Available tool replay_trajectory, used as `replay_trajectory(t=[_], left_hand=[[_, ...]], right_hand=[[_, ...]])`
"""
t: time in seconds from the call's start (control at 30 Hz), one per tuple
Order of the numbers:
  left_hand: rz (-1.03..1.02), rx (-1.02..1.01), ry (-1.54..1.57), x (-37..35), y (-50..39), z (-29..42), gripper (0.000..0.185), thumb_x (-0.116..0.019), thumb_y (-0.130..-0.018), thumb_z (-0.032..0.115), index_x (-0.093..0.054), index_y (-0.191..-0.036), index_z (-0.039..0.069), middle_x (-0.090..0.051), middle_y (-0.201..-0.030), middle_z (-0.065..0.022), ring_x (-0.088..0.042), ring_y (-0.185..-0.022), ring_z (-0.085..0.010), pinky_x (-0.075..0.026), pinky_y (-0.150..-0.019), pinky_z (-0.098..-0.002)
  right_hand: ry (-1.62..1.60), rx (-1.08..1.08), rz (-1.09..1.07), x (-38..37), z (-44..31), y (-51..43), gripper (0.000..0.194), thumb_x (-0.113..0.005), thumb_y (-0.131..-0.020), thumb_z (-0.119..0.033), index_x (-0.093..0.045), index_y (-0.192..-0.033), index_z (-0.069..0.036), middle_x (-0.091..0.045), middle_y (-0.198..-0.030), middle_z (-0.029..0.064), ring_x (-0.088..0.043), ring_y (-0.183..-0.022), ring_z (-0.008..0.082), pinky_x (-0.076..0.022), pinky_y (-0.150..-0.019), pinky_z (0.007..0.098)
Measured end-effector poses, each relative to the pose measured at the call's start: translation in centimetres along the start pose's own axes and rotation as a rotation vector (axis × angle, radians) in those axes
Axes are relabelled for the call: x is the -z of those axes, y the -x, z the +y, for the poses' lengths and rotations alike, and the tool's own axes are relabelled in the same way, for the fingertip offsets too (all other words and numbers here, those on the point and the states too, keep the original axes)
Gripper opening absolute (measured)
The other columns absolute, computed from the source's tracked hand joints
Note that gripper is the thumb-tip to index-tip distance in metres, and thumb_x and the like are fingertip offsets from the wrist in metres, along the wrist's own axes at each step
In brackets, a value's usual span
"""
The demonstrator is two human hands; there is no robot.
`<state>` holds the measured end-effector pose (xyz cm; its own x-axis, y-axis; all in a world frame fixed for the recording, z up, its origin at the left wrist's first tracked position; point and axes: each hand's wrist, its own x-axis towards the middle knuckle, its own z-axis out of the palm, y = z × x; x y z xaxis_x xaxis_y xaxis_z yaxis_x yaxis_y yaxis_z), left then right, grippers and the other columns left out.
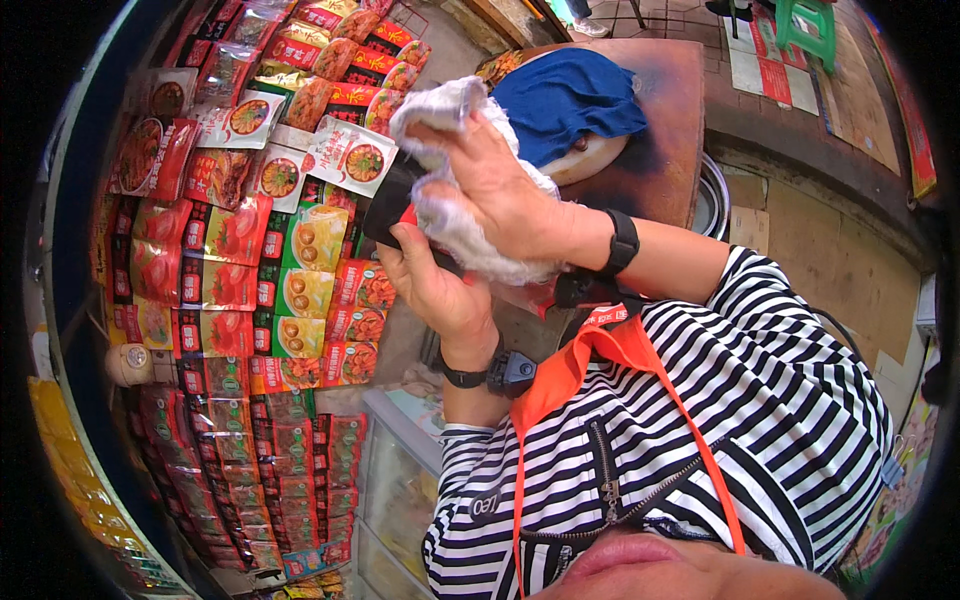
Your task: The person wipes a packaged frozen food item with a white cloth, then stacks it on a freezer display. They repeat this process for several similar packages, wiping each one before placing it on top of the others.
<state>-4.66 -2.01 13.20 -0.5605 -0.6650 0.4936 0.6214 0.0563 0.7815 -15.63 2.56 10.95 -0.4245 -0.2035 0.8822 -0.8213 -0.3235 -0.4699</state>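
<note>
My left hand [442, 292] grips a black object [391, 199] with some red on it, thumb pressed along its side. Most of that object is hidden, so I cannot tell what it is. A white terry cloth [476, 232] is bunched around my right hand [502, 180], its fingers bent into the folds and held against the black object. Just beyond the black object lies a white seasoning pouch [352, 156] with a picture of a bowl of food. Both wrists wear black straps with small devices.
Rows of seasoning packets [225, 277] cover the sloped display on the left. A blue cloth [566, 105] drapes over a pale round container [592, 159] on a brown table [675, 97]. A green plastic stool [806, 30] stands at top right. A clear-sided case [394, 480] sits below my left arm.
</note>
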Motion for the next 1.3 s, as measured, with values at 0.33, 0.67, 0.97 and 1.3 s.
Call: replay_trajectory(t=[0.33,0.67,0.97,1.3], left_hand=[[0.081,0.065,-0.096,0.6,-0.5,1.5,0.043,-0.050,-0.104,0.035,-0.051,-0.132,0.001,-0.061,-0.128,-0.0143,-0.063,-0.113,-0.0265,-0.055,-0.094,-0.0437],[0.049,0.070,-0.031,1.1,-0.2,2.0,0.043,-0.049,-0.105,0.035,-0.050,-0.133,0.002,-0.062,-0.127,-0.0135,-0.064,-0.112,-0.0263,-0.054,-0.094,-0.0434],[0.023,0.046,-0.024,2.1,0.3,1.8,0.030,-0.057,-0.103,0.026,-0.056,-0.122,0.003,-0.069,-0.110,-0.0093,-0.068,-0.100,-0.0196,-0.057,-0.087,-0.0394],[0.005,-0.581,-0.705,2.5,1.6,2.8,0.031,-0.059,-0.098,0.005,-0.055,-0.128,-0.002,-0.056,-0.132,-0.0169,-0.062,-0.105,-0.0200,-0.053,-0.088,-0.0317]], right_hand=[[-0.259,-0.478,0.067,1.1,4.3,1.0,0.068,-0.059,-0.098,-0.041,-0.039,-0.144,0.005,-0.053,-0.136,0.0301,-0.052,-0.129,0.0384,-0.0394,-0.108,0.0385],[-0.130,-0.476,0.100,4.0,2.7,0.5,0.047,-0.081,-0.083,-0.032,-0.062,-0.106,0.004,-0.070,-0.089,0.0161,-0.063,-0.079,0.0163,-0.0508,-0.070,0.0339],[-0.349,-0.474,0.284,4.5,2.4,0.3,0.036,-0.060,-0.101,-0.028,-0.063,-0.086,0.004,-0.056,-0.066,0.0124,-0.043,-0.064,0.0117,-0.0442,-0.058,0.0343],[-0.263,-0.492,0.374,3.6,1.9,0.0,0.031,-0.057,-0.103,-0.025,-0.063,-0.089,0.002,-0.055,-0.065,0.0104,-0.044,-0.064,0.0117,-0.0441,-0.059,0.0343]])
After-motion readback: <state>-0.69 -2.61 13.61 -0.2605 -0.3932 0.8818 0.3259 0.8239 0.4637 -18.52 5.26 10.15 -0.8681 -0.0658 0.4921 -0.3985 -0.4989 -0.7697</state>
